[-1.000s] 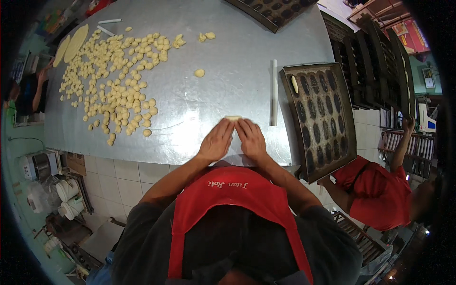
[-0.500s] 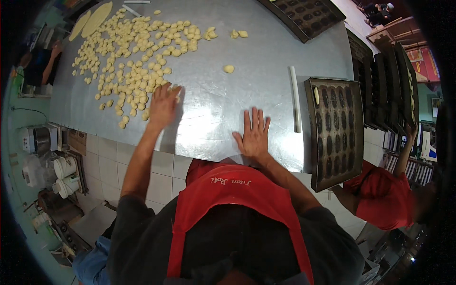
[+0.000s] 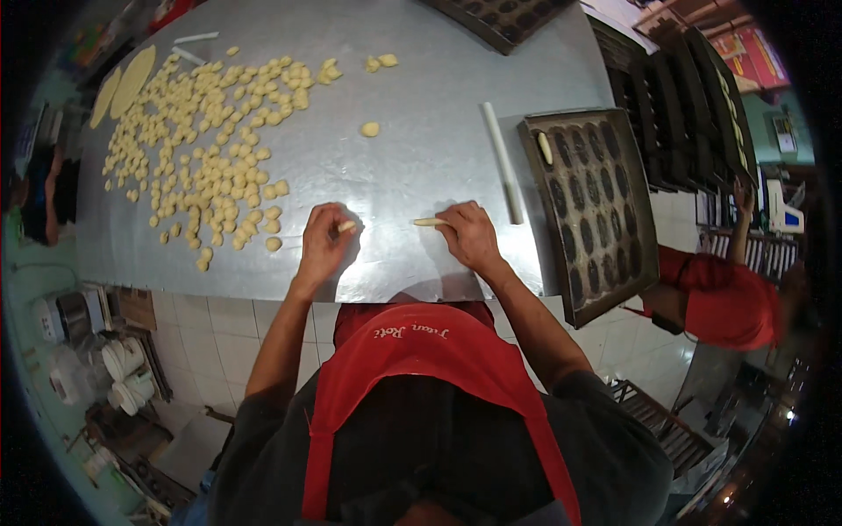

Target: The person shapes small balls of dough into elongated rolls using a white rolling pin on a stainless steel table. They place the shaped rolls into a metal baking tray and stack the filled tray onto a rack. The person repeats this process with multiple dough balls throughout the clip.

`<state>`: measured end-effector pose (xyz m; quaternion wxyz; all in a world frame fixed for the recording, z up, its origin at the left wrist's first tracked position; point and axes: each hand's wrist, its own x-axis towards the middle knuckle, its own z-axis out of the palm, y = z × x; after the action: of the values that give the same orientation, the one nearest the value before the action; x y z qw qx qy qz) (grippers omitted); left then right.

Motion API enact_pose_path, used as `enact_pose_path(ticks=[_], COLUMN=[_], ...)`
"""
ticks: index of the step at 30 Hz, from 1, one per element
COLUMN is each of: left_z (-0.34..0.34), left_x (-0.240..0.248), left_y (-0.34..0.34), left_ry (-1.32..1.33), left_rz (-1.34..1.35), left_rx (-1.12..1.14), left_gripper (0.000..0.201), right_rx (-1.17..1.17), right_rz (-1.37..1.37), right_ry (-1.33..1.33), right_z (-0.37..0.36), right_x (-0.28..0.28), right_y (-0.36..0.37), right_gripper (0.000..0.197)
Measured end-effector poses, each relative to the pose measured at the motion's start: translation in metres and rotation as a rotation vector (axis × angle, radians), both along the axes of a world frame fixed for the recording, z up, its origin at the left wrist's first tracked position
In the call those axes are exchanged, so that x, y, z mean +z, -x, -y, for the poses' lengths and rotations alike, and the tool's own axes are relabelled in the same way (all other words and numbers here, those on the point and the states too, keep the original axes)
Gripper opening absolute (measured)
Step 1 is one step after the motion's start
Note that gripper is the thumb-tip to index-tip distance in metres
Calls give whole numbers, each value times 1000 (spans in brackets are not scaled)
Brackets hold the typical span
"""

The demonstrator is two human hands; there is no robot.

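Nearest to me, my red apron (image 3: 421, 368) hangs over the near edge of the steel surface (image 3: 412, 114), and both hands work just beyond it. My left hand (image 3: 323, 241) is curled narrow around a small dough lump (image 3: 347, 226), pinched at the fingertips and pressed toward the surface. My right hand (image 3: 469, 235) holds the end of a thin rolled dough stick (image 3: 429, 222), which lies on the surface between the two hands, its free end pointing left. I judge the stick fragile: a harder pinch or a quick lift by one end could snap or stretch it, and the lump could smear on the bare metal if I press too flat. Just right of my right hand lies a long white rod (image 3: 503, 162), and beyond it the dark mould tray (image 3: 614, 254) with oval cavities, one filled piece (image 3: 545, 147) sitting in its far corner; a careless sweep of my right hand could knock the rod into the tray. Far left, the scatter of dough pieces (image 3: 206, 145) spreads widely, with one stray piece (image 3: 370, 129) apart from it. A person in red (image 3: 724, 294) stands at right, near the stacked trays (image 3: 693, 96).
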<state>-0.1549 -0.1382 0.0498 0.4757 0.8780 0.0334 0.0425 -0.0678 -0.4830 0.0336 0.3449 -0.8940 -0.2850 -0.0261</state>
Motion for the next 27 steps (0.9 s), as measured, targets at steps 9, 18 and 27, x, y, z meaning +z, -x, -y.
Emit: enact_pose_path(ticks=[9,18,27], left_z=[65,90,118], left_x=[4,-7,-10], left_y=[15,30,22], left_ry=[262,211,313], left_rz=[-132,-195,-178], left_rx=[105,121,218], left_gripper=[43,42,32], right_rx=[-679,-619,-608], right_rz=[236,30,-214], right_ry=[-617,81,155], right_z=[138,155,148], right_x=[86,-1,-8], right_y=[-164,-170,-180], right_gripper=[32,43,41])
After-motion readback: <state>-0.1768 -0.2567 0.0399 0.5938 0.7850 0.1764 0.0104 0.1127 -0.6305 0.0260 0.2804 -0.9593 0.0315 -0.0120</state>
